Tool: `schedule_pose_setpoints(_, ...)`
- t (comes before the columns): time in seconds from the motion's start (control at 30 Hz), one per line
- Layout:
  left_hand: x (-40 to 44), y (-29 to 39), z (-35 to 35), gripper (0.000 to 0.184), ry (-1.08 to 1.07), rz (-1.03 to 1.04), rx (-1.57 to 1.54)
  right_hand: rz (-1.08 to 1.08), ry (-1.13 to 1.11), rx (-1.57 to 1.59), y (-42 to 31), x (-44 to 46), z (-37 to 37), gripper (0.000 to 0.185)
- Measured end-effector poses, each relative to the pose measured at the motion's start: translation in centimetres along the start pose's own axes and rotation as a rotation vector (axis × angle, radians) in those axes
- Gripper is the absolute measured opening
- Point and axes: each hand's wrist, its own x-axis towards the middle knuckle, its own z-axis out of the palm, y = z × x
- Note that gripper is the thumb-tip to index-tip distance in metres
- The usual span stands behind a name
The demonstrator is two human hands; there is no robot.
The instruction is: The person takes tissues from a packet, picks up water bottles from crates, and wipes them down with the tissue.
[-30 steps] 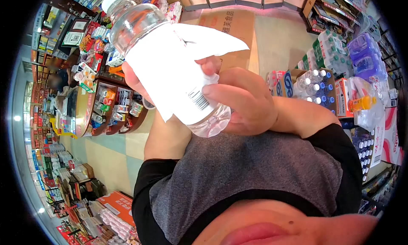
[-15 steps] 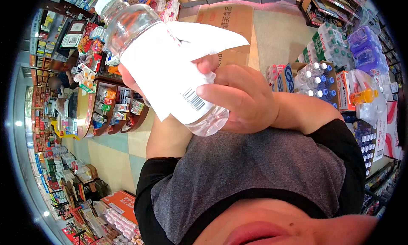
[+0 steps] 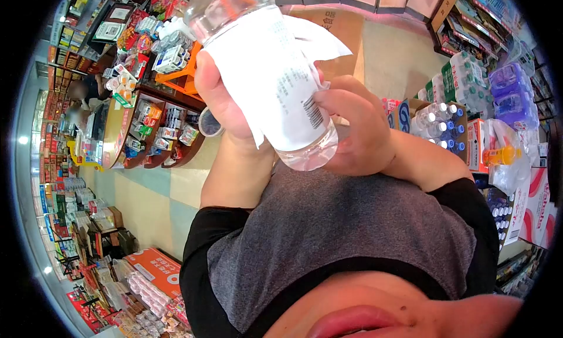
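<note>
A clear plastic bottle [image 3: 311, 156] is held up tilted in front of my chest, its top cut off by the upper edge of the view. Around it sits a white label [image 3: 264, 74] with small print and a barcode; a loose white flap [image 3: 328, 43] juts out on the right. My left hand [image 3: 223, 100] is wrapped round the bottle from the left and behind, most of its fingers hidden. My right hand [image 3: 360, 124] has curled fingers at the bottle's lower right, against the label's edge by the barcode. Whether it pinches the label is hard to see.
Shop counter shelves [image 3: 149, 132] with small packs stand at left. A carton of capped bottles [image 3: 437, 124], wrapped water packs [image 3: 466, 83] and an orange drink bottle [image 3: 502, 156] are at right. An orange box [image 3: 155, 270] lies lower left. People [image 3: 88, 94] are at far left.
The bottle has shifted right and upward, so its white cap has left the view. The label's print faces me more. More of my left hand now shows.
</note>
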Motion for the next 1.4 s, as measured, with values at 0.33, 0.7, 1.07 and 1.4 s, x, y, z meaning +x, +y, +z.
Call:
schedule_pose_setpoints(0.33,0.4,0.1,-1.4,0.092,0.024,0.022,0.07,0.043,-0.037,0.029,0.5,-0.2,0.0,0.061)
schedule_pose_setpoints(0.7,0.6,-0.1,-1.7,0.093,-0.021,0.009,0.112,0.061,-0.076,0.051,0.3,0.0,-0.1,0.058)
schedule_pose_setpoints(1.07,0.8,-0.4,-3.3,0.094,-0.261,0.03,-0.116,-0.07,-0.112,0.043,0.8,0.2,-0.6,0.069)
schedule_pose_setpoints(1.4,1.2,-0.2,-3.8,0.109,-0.358,-0.004,-0.12,-0.016,-0.164,-0.023,-0.3,0.1,-1.0,0.055)
